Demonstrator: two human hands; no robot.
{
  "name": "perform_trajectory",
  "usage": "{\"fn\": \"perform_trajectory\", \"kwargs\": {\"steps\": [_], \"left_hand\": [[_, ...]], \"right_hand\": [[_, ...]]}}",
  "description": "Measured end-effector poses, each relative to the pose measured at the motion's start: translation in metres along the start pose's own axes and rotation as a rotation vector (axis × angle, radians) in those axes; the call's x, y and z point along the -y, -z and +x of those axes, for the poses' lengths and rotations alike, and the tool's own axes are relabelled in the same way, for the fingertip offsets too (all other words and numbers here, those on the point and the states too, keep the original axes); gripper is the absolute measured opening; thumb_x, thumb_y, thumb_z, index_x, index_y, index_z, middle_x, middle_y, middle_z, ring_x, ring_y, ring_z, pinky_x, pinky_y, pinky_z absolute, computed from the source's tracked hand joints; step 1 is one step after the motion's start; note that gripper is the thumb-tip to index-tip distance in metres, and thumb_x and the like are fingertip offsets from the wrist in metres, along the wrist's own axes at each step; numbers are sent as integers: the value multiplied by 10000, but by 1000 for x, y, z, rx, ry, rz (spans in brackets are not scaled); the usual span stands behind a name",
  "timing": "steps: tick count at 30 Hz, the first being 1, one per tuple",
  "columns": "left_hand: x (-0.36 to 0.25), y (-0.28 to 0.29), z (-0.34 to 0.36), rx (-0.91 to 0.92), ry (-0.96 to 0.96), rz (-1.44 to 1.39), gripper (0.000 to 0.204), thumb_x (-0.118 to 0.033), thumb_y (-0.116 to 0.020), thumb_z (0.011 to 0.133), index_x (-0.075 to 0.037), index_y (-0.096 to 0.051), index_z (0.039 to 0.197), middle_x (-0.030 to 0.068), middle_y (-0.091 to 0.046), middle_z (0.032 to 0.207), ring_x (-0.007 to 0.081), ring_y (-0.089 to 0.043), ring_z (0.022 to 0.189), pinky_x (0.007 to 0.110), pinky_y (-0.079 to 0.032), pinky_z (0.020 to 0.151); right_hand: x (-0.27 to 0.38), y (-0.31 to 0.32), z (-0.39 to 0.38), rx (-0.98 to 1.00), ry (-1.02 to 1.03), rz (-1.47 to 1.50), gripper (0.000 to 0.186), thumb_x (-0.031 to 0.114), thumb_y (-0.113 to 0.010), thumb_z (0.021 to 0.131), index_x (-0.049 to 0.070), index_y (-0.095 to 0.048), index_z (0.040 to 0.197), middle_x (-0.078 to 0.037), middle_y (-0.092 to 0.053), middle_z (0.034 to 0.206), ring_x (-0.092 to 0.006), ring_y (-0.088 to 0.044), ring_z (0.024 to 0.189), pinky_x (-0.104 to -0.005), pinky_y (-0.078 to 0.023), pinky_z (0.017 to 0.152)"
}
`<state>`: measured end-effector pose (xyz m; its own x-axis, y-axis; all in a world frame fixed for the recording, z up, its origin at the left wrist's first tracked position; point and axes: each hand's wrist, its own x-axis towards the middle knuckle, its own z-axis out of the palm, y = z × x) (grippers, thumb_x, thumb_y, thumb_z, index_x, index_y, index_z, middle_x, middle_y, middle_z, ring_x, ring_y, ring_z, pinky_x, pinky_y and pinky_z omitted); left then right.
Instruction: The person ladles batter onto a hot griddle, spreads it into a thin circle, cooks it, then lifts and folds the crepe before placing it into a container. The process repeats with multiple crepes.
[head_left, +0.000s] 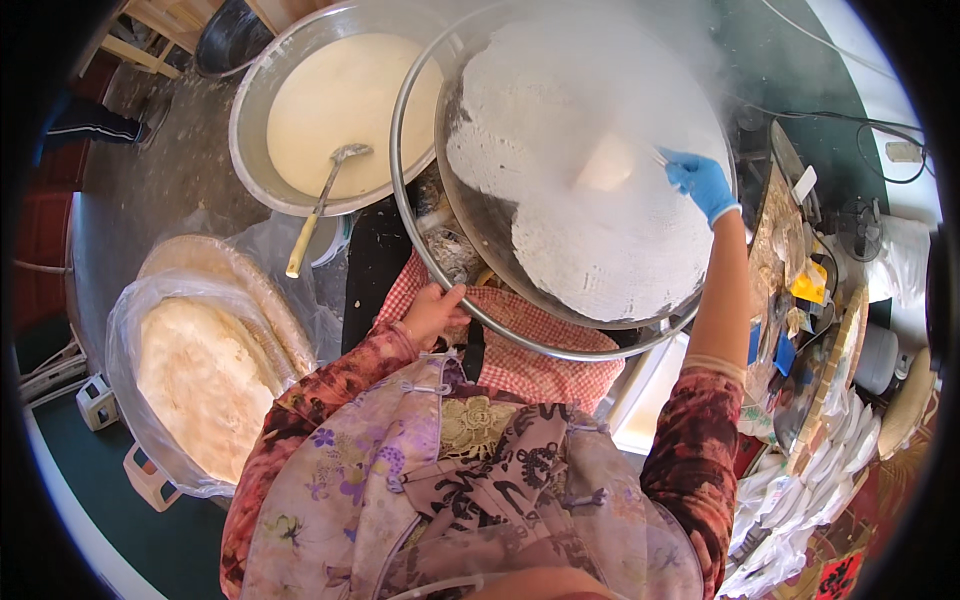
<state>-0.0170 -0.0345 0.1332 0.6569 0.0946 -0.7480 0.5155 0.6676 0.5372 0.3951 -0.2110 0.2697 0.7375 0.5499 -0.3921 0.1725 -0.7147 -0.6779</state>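
Observation:
A large round griddle (480,225) is coated with a thin white layer of batter (590,265), pale and streaked, with bare dark metal at its left side. Steam hides its far part. Around the griddle runs a metal ring (405,180); my left hand (437,312) is closed on its near-left side. My right hand (700,182), in a blue glove, pinches a thin light handle over the griddle's right half. A pale rounded piece (607,163) lies beyond it in the steam; I cannot tell whether it joins the handle.
At the far left of the griddle stands a wide metal basin (240,150) of cream batter, a yellow-handled ladle (320,210) leaning in it. Round flatbreads (205,375) lie stacked in clear plastic at left. On the right are a cluttered shelf (780,220), white bags (810,490) and cables (870,122).

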Motion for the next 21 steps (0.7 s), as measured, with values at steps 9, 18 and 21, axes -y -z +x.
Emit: {"fn": "perform_trajectory", "kwargs": {"steps": [9, 18, 21], "left_hand": [[2, -6, 6, -98, -148, -34, 279, -252, -462, 917, 23, -472, 965, 143, -608, 876, 206, -634, 761, 256, -537, 579], [-88, 59, 45, -170, -261, 178, 333, -324, -506, 889, 8, -522, 922, 128, -618, 804, 213, -631, 694, 307, -523, 570], [-89, 57, 55, -297, -400, 76, 405, -340, -499, 893, 48, -522, 1005, 147, -605, 891, 213, -621, 770, 310, -506, 662]], "right_hand": [[4, -123, -150, -203, -187, 315, 421, 157, -535, 870, 95, -459, 1279, -28, -517, 615, -75, -484, 490, -229, -442, 423], [27, -179, -231, -239, -57, 48, 410, 106, -535, 867, 78, -467, 1270, -16, -520, 629, -62, -460, 469, -220, -406, 415], [30, -174, -235, -256, -65, 414, 415, 65, -530, 862, 74, -463, 1272, -15, -529, 664, -63, -460, 473, -199, -410, 427]]}}
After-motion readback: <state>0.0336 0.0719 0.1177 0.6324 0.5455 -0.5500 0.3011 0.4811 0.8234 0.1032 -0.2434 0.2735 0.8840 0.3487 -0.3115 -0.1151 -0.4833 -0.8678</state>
